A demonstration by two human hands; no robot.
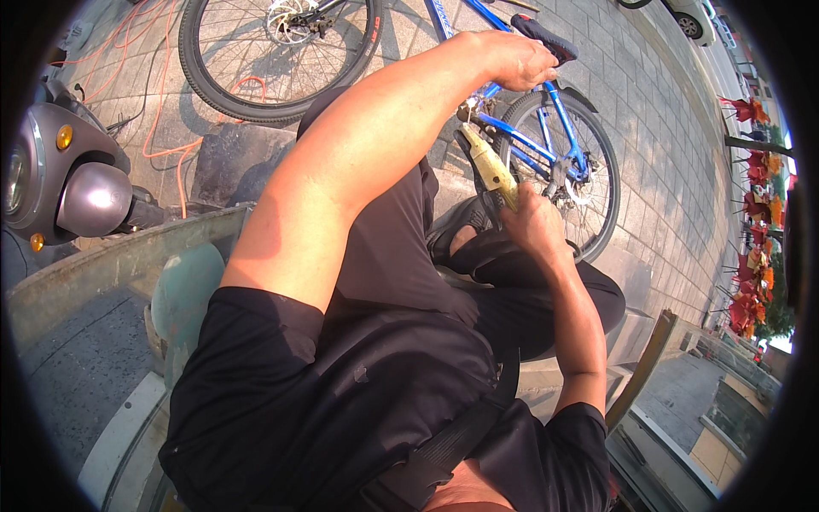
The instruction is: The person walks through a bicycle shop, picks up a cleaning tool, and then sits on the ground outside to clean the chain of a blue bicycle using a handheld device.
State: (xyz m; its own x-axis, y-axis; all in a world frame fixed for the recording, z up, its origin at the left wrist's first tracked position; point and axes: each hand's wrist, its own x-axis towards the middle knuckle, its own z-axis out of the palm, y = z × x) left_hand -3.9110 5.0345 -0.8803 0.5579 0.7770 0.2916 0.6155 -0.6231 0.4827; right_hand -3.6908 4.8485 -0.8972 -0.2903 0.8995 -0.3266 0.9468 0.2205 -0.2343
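My left arm reaches across to the right, and my left hand lies over the blue bicycle frame just beside the black saddle; whether its fingers grip anything is hidden. Lower down, my right hand holds a worn yellow tapered bottle or tool by its wide end. The narrow pale tip points up and left, close to the crank area of the bicycle. A long dark part runs alongside the yellow item. The rear wheel, with a disc brake, stands right of my right hand.
A front bicycle wheel with a disc stands at the upper left on stone paving. Orange hose winds there. A scooter is at the far left, near a metal-edged glass panel. A parked vehicle shows at the top right.
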